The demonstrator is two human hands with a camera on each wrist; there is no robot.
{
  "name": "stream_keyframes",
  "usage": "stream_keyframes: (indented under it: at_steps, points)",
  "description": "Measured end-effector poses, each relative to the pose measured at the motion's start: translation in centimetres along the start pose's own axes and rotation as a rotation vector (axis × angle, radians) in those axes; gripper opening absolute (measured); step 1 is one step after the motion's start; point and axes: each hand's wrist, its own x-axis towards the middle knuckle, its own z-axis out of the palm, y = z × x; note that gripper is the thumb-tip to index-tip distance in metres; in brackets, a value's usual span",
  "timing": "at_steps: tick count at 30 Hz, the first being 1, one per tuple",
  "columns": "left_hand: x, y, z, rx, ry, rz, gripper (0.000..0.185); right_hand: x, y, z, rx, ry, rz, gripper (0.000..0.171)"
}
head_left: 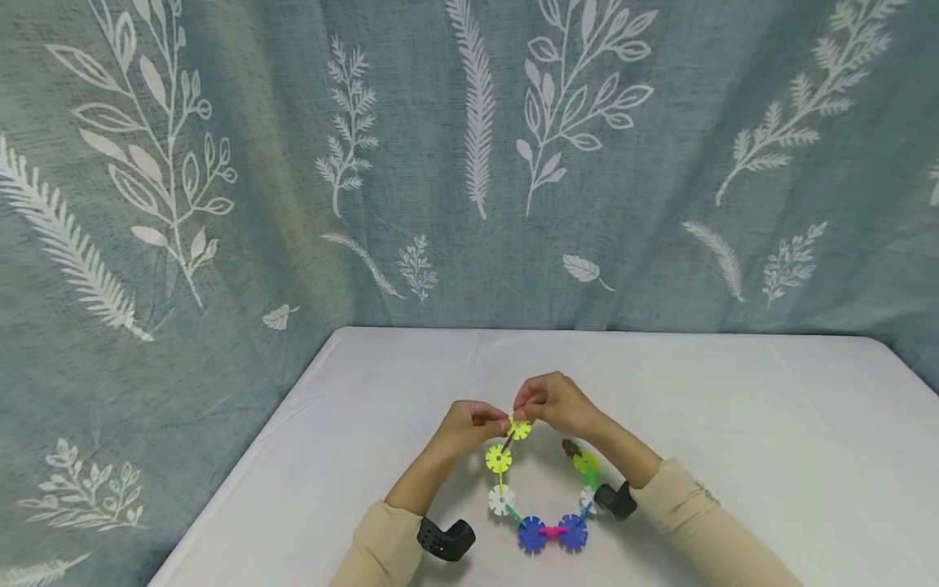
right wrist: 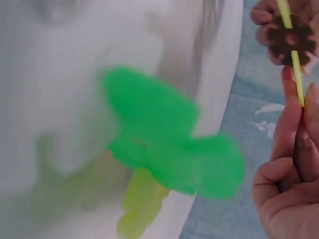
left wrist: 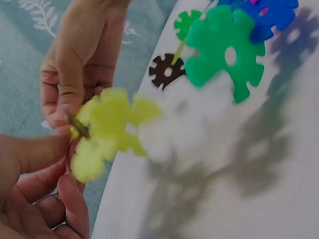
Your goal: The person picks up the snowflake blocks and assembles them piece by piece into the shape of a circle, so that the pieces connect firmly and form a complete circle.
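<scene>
Both hands hold up a ring of toy flower discs joined by thin sticks above a white table. My right hand pinches the top yellow disc from above. Beside it, my left hand pinches the short brown stick that enters that disc. The chain runs down through a yellow-green disc, a white disc and two blue discs. A brown disc and a green disc hang near my right wrist.
The white table meets a grey-blue leaf-print curtain at the back and on the left. Black camera mounts sit on both wrists. The ring's lower part lies on or just above the cloth near the front edge.
</scene>
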Motion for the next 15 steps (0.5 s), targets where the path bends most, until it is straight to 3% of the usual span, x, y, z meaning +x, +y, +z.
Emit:
stream_keyframes:
  at_steps: [2,4,7,10,12,15]
  points:
    - [0.0,-0.1,0.2,0.009,0.011,-0.009,0.019,-0.6,-0.1,-0.5,-0.058,0.0,-0.01,0.016]
    - [0.0,-0.1,0.3,0.015,0.016,-0.004,0.018,-1.5,-0.2,-1.1,-0.17,0.011,0.038,0.022]
    - [0.0,-0.1,0.4,0.014,0.024,-0.001,0.018,-3.0,-0.3,-1.7,-0.416,0.01,0.233,0.026]
    - [0.1,-0.3,0.5,-0.003,0.052,-0.019,0.016,-4.5,-0.5,-1.5,-0.574,-0.074,0.391,0.026]
    - [0.1,-0.4,0.5,-0.018,0.075,-0.04,0.015,-5.1,-0.5,-1.3,-0.596,-0.125,0.393,0.022]
    - [0.2,-0.7,0.6,-0.039,0.101,-0.056,0.014,-5.3,0.0,-1.3,-0.533,-0.156,0.302,0.011]
